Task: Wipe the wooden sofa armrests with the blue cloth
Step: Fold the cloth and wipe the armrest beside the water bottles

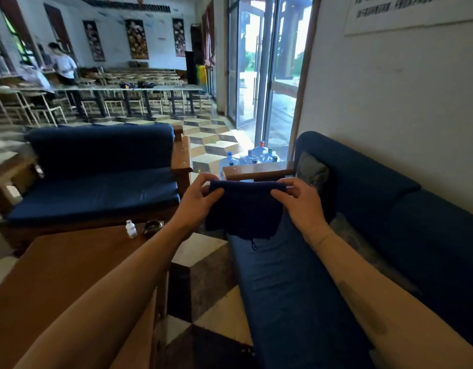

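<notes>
Both forearms reach forward over the seat of the blue sofa (296,288) along the right wall. The left hand (200,201) pinches the upper left corner of the blue cloth (243,209) between thumb and fingers, and the right hand (299,201) pinches its upper right corner, so the cloth hangs stretched between them in the air above the sofa seat. A loose thread dangles from its lower edge. To the left, a small bottle (130,229) and what may be a dark ashtray (153,227) stand at the far edge of the wooden counter (70,275). Just beyond the cloth lies the sofa's wooden armrest (256,170). A second blue sofa (97,182) faces in from the left, with water jugs (251,155) further off by the glass door.
</notes>
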`<state>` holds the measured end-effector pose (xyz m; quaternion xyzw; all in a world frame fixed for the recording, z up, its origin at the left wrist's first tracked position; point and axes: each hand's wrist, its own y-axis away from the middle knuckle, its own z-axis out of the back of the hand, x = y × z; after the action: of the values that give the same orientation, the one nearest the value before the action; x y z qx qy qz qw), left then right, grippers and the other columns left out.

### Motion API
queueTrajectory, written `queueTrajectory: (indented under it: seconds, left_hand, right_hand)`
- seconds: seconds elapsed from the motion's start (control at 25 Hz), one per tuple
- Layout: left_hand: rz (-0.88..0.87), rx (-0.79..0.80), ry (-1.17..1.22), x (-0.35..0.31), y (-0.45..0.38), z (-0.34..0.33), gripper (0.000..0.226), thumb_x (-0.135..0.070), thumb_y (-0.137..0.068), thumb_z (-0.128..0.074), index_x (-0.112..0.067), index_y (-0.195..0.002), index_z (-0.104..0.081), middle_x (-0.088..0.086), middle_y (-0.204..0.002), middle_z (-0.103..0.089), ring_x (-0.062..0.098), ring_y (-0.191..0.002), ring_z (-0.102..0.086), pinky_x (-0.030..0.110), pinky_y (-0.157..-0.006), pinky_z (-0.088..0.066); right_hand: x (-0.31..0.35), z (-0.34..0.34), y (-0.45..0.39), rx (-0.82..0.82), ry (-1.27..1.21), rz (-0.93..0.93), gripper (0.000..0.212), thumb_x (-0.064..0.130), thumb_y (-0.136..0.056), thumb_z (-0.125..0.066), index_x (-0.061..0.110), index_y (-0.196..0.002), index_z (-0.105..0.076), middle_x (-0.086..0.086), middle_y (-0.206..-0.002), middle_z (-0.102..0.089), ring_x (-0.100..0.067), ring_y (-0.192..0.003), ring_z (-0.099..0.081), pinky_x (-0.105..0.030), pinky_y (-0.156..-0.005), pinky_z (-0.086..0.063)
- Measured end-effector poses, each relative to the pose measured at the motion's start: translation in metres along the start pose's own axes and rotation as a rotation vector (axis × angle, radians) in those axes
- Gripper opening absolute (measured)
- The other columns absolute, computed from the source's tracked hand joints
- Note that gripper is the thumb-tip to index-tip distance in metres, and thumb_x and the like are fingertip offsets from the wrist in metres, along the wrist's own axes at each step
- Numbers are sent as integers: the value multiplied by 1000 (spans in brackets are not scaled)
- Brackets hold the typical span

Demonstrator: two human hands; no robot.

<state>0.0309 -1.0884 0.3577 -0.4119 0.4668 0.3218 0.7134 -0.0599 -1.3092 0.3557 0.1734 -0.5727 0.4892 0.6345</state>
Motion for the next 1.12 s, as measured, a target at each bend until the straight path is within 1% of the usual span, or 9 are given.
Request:
queueTrajectory:
  seconds: [0.2, 0.28, 0.36, 0.48, 0.68, 0.76, 0.84, 1.0, 1.12]
  left_hand:
    - [41, -110, -48, 28, -37, 35, 11, -18, -102, -51, -24, -112, -51, -3, -109, -65, 12, -97, -64, 16, -63, -52]
    - [56, -148, -46, 39, -57, 42, 11, -19, -102, -50, -24, -112, -51, -1, -111, -65, 14, -96, -65, 16, -61, -53]
    - [61, -191, -58, 52, -81, 49, 12, -19, -102, -50, -23, -114, -50, 1, -112, -65, 14, -95, -65, 15, -61, -53]
    - [58, -239, -81, 68, -125, 58, 12, -19, -102, -50, -25, -113, -50, 4, -117, -63, 20, -102, -64, 24, -71, -55]
    - [99, -271, -82, 94, -200, 59, 14, -19, -102, -51, -30, -109, -49, 1, -119, -61, 23, -108, -62, 35, -84, -57]
    - [113, -286, -87, 103, -224, 62, 13, -21, -102, -52, -32, -109, -49, 5, -122, -61, 24, -111, -61, 39, -89, -56]
    - [125, -304, -80, 114, -250, 65, 13, -22, -101, -53, -31, -109, -50, 5, -120, -62, 23, -108, -62, 35, -84, -55]
    - [141, -307, -80, 141, -293, 66, 14, -20, -101, -54, -27, -112, -50, -1, -113, -62, 13, -99, -61, 26, -75, -51]
    - [150, -295, -64, 165, -326, 76, 16, -20, -100, -54, -23, -116, -50, 4, -118, -62, 18, -102, -62, 27, -76, -52]
  right_hand:
    - [-12, -54, -53, 82, -29, 46, 17, 14, -90, -69, 30, -95, -64, 6, -97, -70, -11, -93, -67, -38, -86, -59]
    - [-21, -72, -81, 105, -36, 59, 15, 17, -91, -69, 29, -99, -64, 2, -103, -70, -15, -97, -67, -40, -87, -59]
    - [-32, -90, -113, 120, -39, 76, 17, 17, -92, -68, 21, -108, -65, 0, -109, -70, -18, -101, -67, -41, -90, -58]
    - [-43, -112, -162, 141, -98, 86, 20, 15, -90, -69, 16, -110, -65, -5, -110, -72, -19, -101, -69, -43, -90, -59]
    - [-72, -135, -244, 180, -93, 44, 18, 23, -91, -69, 29, -107, -64, -5, -111, -73, -21, -104, -69, -52, -98, -53]
    - [-77, -141, -267, 180, -96, 34, 20, 21, -91, -69, 24, -110, -64, -7, -112, -72, -23, -104, -68, -49, -96, -55]
    - [-83, -149, -291, 183, -106, 30, 21, 19, -91, -69, 21, -111, -64, -8, -112, -72, -23, -105, -68, -47, -94, -57]
    - [-108, -168, -329, 185, -114, -1, 18, 21, -90, -69, 26, -106, -64, -6, -112, -72, -21, -105, -69, -46, -92, -57]
    - [-120, -187, -359, 192, -135, -18, 18, 17, -91, -69, 26, -105, -64, -6, -112, -71, -22, -106, -68, -43, -92, -58]
